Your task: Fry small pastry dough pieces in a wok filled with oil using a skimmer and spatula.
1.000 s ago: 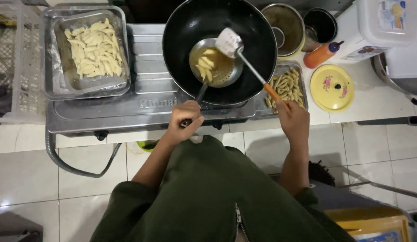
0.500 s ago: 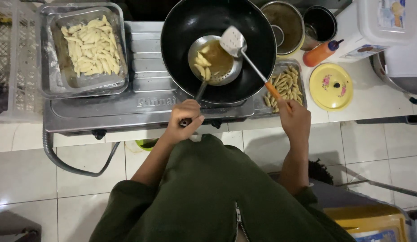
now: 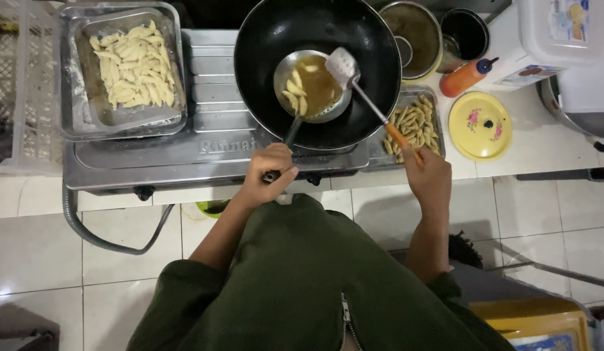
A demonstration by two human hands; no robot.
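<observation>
My left hand [image 3: 268,170] is wrapped tight around the dark handle of a metal ladle [image 3: 311,86], whose bowl sits out past my knuckles inside the black wok [image 3: 263,52], filled with brownish oil and a few pale dough strips [image 3: 294,94]. My right hand [image 3: 430,179] is closed around the orange grip of a slotted spatula [image 3: 343,65]; its pale blade reaches up and to the left from my fingers and rests on the ladle's far rim. The wok stands on a steel gas stove [image 3: 211,146] just ahead of both hands. Right beyond my right fingers lies a small metal tray of fried strips [image 3: 415,123], and further right a yellow lid [image 3: 480,125] and an orange squeeze bottle [image 3: 467,76]. Well off to the left of my left hand sits a foil-lined tray of raw floured strips [image 3: 129,68].
</observation>
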